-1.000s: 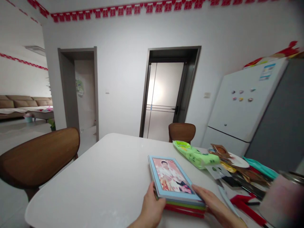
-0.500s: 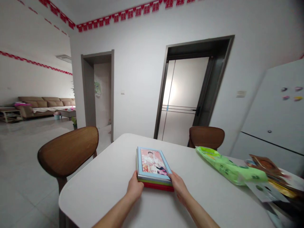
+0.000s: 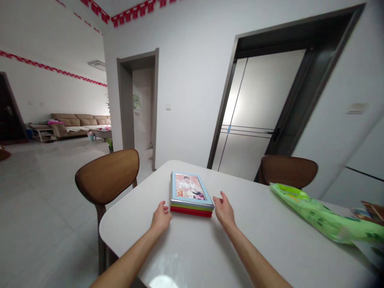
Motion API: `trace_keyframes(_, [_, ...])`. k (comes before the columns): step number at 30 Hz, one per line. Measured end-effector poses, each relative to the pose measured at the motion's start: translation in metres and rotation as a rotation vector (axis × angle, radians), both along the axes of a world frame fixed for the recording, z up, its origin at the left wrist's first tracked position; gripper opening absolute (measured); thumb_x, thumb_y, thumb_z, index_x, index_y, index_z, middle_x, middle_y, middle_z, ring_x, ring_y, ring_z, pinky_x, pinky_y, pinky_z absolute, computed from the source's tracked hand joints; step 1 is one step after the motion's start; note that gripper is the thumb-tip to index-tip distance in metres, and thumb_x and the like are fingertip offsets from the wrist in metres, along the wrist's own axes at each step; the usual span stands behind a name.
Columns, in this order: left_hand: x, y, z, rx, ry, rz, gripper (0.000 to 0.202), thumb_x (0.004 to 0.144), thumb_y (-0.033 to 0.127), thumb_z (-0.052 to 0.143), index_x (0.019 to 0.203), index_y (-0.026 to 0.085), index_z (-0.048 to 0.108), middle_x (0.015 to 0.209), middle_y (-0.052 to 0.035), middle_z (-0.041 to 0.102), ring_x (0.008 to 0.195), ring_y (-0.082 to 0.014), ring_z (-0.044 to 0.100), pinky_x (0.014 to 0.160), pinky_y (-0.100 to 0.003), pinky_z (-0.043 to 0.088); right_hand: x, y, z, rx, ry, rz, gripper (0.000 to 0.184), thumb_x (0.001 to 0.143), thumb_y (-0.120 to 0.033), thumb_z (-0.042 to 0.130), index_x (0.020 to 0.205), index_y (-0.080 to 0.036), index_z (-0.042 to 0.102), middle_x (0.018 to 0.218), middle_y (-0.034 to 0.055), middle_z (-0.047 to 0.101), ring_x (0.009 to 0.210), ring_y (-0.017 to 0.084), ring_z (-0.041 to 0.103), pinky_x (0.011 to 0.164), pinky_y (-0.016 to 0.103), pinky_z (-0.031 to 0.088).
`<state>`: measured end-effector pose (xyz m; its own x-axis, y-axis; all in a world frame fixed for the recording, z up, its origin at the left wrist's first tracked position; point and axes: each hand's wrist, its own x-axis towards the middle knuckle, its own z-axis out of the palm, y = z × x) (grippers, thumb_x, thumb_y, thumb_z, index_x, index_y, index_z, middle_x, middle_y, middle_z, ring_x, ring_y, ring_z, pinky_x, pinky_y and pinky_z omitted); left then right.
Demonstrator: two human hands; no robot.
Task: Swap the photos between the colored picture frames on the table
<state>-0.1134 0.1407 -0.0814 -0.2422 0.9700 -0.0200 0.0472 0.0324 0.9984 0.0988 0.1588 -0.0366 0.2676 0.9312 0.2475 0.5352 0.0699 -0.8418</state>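
A neat stack of picture frames lies on the white table (image 3: pixel 240 240). On top is a light blue picture frame (image 3: pixel 192 188) with a pinkish photo in it; green and red edges (image 3: pixel 192 212) show beneath. My left hand (image 3: pixel 161 218) is beside the stack's near left corner, its fingers apart and holding nothing. To the right of the stack, my right hand (image 3: pixel 224 210) is also open, with the thumb and fingers spread a little away from the frames.
A green plastic package (image 3: pixel 324 216) lies on the table's right side, with a brown packet (image 3: pixel 373 212) behind it. One wooden chair (image 3: pixel 109 176) stands at the left edge and another wooden chair (image 3: pixel 288 172) at the far side.
Both hands have let go of the stack and moved apart to either side. The stack now rests on the table. My view has turned to the left.
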Motion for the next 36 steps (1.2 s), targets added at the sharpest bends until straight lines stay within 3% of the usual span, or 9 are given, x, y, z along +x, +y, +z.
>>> trace_keyframes(4, [0.004,-0.026,0.039,0.104,-0.088,0.014,0.048,0.072,0.009,0.056,0.117,0.013,0.038,0.066,0.0042,0.054,0.058,-0.0105,0.053,0.059,-0.024,0.043,-0.023,-0.029,0.019,0.098,0.101,0.052,0.060,0.076,-0.023,0.046,0.130,-0.021,0.019,0.066,-0.0052,0.051,0.062,0.010,0.049,0.067,0.028,0.043])
trace_keyframes(7, [0.026,-0.051,0.096,0.254,-0.175,-0.078,0.073,0.065,0.004,0.055,0.127,0.024,0.023,0.056,0.0103,0.048,0.051,-0.0063,0.047,0.056,-0.018,0.038,-0.052,-0.065,0.053,0.325,0.501,0.436,0.075,0.068,-0.016,0.046,0.131,-0.029,0.008,0.055,-0.0100,0.042,0.047,0.007,0.038,0.051,0.022,0.037])
trace_keyframes(10, [0.044,-0.076,0.141,0.486,-0.395,-0.374,0.084,0.061,0.006,0.054,0.130,0.028,0.012,0.053,0.0119,0.043,0.047,-0.0051,0.042,0.053,-0.017,0.035,-0.072,-0.097,0.084,0.416,0.778,0.661,0.079,0.064,-0.011,0.046,0.130,-0.035,0.011,0.053,-0.0106,0.041,0.047,0.007,0.037,0.050,0.021,0.034])
trace_keyframes(12, [0.048,-0.087,0.152,0.511,-0.491,-0.494,0.087,0.059,0.007,0.054,0.130,0.027,0.010,0.054,0.0116,0.043,0.047,-0.0052,0.042,0.051,-0.017,0.035,-0.076,-0.110,0.091,0.397,0.838,0.704,0.079,0.062,-0.010,0.047,0.129,-0.036,0.014,0.053,-0.0103,0.042,0.051,0.008,0.040,0.054,0.022,0.036])
trace_keyframes(17, [0.042,-0.088,0.133,0.363,-0.576,-0.463,0.086,0.058,0.013,0.062,0.128,0.029,0.015,0.057,0.0109,0.047,0.046,-0.0066,0.046,0.049,-0.019,0.036,-0.074,-0.109,0.078,0.215,1.019,0.665,0.064,0.062,-0.018,0.052,0.122,-0.029,0.032,0.052,-0.0093,0.046,0.047,0.008,0.042,0.048,0.020,0.034])
trace_keyframes(20, [0.036,-0.078,0.123,0.203,-0.641,-0.410,0.044,0.066,0.037,0.060,0.103,0.017,0.049,0.056,0.0060,0.051,0.044,-0.0057,0.045,0.044,-0.016,0.032,-0.073,-0.096,0.071,0.075,1.192,0.551,0.026,0.070,-0.039,0.046,0.080,-0.018,0.058,0.050,-0.0046,0.049,0.042,0.006,0.040,0.042,0.020,0.031])
trace_keyframes(21, [0.035,-0.075,0.121,0.152,-0.646,-0.413,0.038,0.070,0.048,0.053,0.083,0.013,0.056,0.051,0.0042,0.051,0.041,-0.0052,0.043,0.040,-0.015,0.029,-0.073,-0.091,0.069,0.020,1.212,0.522,0.033,0.071,-0.045,0.042,0.063,-0.016,0.056,0.047,-0.0035,0.048,0.038,0.006,0.038,0.039,0.020,0.029])
trace_keyframes(24, [0.031,-0.067,0.118,0.038,-0.612,-0.467,0.063,0.073,0.068,0.026,0.045,0.014,0.044,0.036,0.0023,0.041,0.030,-0.0044,0.034,0.033,-0.017,0.018,-0.075,-0.080,0.067,-0.135,1.168,0.537,0.054,0.072,-0.058,0.034,0.038,-0.017,0.037,0.034,-0.0050,0.035,0.028,0.003,0.025,0.032,0.019,0.018])
trace_keyframes(36, [0.024,-0.049,0.089,-0.137,-0.529,-0.435,0.070,0.068,0.074,0.011,0.039,0.017,0.038,0.028,0.0028,0.036,0.023,-0.0042,0.023,0.033,-0.019,0.009,-0.092,-0.056,0.041,-0.134,0.543,0.489,0.057,0.068,-0.070,0.010,0.040,-0.022,0.025,0.032,-0.0075,0.021,0.029,0.006,0.019,0.032,0.021,0.018])
